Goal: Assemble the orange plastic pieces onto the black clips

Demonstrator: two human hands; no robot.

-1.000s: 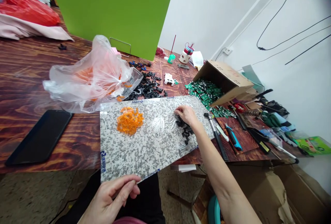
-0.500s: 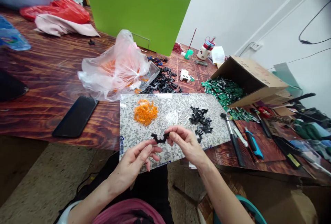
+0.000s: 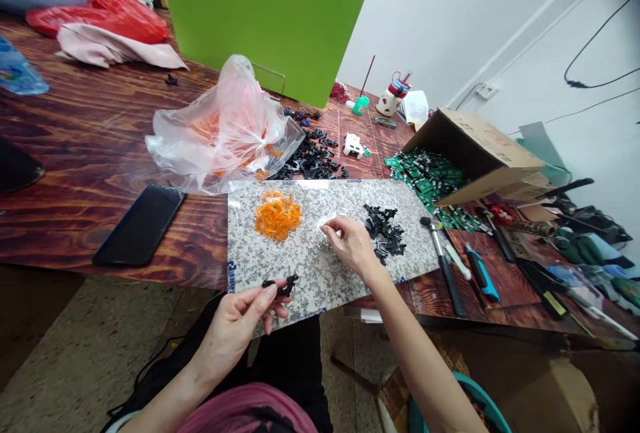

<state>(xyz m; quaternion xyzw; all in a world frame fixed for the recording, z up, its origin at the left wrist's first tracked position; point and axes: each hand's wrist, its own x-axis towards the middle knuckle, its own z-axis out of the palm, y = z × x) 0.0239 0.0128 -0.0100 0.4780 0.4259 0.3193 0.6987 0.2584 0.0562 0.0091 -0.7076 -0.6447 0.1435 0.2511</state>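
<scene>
The left hand [image 3: 233, 330] grasps 1 black plastic part [image 3: 280, 285] between thumb and fingers, its long axis running roughly crosswise and level, above the near edge of a granite-patterned sheet [image 3: 295, 280]. The right hand [image 3: 351, 244] rests its curved fingers among clear plastic pieces [image 3: 325, 241]; whether it grasps one cannot be determined. A pile of black plastic parts [image 3: 384, 232] lies just beyond and to the right of the right hand, the nearer hand to it. Orange plastic pieces [image 3: 278, 216] lie to the left on the sheet. Farther out, a plastic bag [image 3: 220, 133] sits on the counter [image 3: 115, 220].
</scene>
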